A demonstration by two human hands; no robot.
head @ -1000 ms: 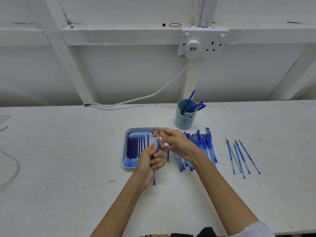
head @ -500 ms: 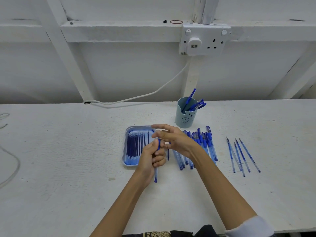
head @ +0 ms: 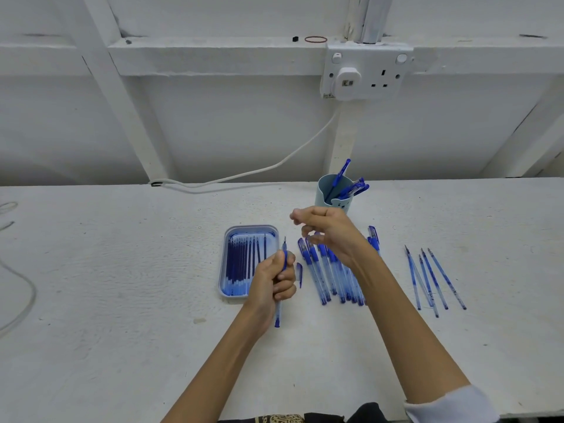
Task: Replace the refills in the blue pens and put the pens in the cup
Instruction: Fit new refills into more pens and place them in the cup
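Grips a pen [head: 277, 314] in the left hand [head: 273, 283] beside the tray [head: 224, 264]. Holds the blurred right hand [head: 332, 232] half-curled above the pen row [head: 323, 279], before the cup [head: 323, 193]; contents impossible to tell. Risks scattering that row or the loose cap [head: 299, 274] when lowering.

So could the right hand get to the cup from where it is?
Probably yes: the right hand hovers just in front of the cup, nothing visible between them.

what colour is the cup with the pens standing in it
The cup is a pale grey-blue. It shows best in the head view, the only view here.
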